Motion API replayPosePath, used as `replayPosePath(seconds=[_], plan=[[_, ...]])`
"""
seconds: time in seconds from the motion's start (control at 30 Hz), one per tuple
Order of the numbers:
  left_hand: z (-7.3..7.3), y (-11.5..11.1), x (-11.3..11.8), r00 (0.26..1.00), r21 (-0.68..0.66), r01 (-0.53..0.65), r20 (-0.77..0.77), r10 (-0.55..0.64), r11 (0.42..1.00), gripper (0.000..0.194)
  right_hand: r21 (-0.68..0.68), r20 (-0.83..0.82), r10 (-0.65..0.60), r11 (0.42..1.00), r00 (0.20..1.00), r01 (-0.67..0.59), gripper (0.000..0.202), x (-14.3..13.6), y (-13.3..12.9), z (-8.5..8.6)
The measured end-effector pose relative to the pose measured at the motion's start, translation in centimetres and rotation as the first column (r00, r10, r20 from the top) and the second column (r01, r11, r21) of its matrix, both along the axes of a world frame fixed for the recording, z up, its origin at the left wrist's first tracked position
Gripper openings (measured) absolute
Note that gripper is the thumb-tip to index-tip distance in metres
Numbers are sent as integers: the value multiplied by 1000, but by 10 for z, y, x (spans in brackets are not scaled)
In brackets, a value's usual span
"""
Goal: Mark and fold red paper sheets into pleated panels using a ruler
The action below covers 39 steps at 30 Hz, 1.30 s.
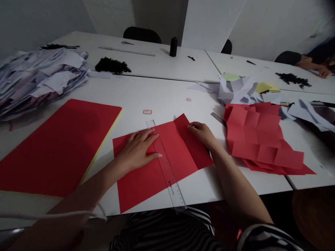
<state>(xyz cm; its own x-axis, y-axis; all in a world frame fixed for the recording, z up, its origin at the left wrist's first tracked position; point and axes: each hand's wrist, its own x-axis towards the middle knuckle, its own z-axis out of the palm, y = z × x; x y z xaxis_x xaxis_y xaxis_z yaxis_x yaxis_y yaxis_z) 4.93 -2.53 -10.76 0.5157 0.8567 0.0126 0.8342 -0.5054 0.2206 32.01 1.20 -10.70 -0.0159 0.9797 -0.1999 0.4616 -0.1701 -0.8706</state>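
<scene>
**Pressing a ruler flat while folding red paper over it**

Pressing down with flat, spread fingers, the left hand [138,150] sits on top of the clear plastic ruler [165,164]. The ruler lies across a red paper sheet [146,174] and runs from the near table edge up toward the middle of the table. The hand looks like it is there to keep the ruler from sliding, so the paper bends along a straight line.

The right hand [202,134] is on the other side of the ruler. Its fingers are bent and touch the edge of the paper's right part, which is lifted and turned over toward the ruler. I cannot tell if the fingers pinch the paper or just push it.

To the left lies a stack of big red sheets [57,146], flat and near, easy to reach. A yellow edge peeks out under it. To the right is a pile of creased red sheets [261,143] with square fold marks, set aside just past the right hand. A grey metal ruler [218,119] pokes out from under that pile.

Farther away are heaps of white paper [39,80], folded white and yellow paper [238,89], black string clumps [112,65], a black thread spool [173,46], and scissors [127,43]. At the far right, another person's arm [311,62] rests on the white table [162,90].
</scene>
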Motion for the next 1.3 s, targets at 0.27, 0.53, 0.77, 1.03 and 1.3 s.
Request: replayPosePath(seconds=[0.27, 0.53, 0.77, 1.03, 1.3], plan=[[-1, 0, -1, 1000, 2, 3, 7, -3, 1000, 65, 10, 17, 13, 1000, 1000, -13, 28, 0, 0, 0], [-3, 0, -2, 1000, 12, 15, 15, -15, 1000, 64, 1, -31, -4, 1000, 1000, 4, 27, -3, -3, 4], [0, -1, -2, 999, -15, 2, 38, -1, 1000, 63, -111, -344, -24, 994, 939, -15, 27, -3, -9, 13], [-2, -3, -6, 993, 1, 8, 116, -8, 1000, 62, -251, -510, 79, 939, 857, -235, 56, -4, -9, 16], [-8, -5, -8, 985, 10, -19, 170, 17, 1000, 72, 231, 8, 369, 904, 930, -361, 27, -35, -19, -7]])
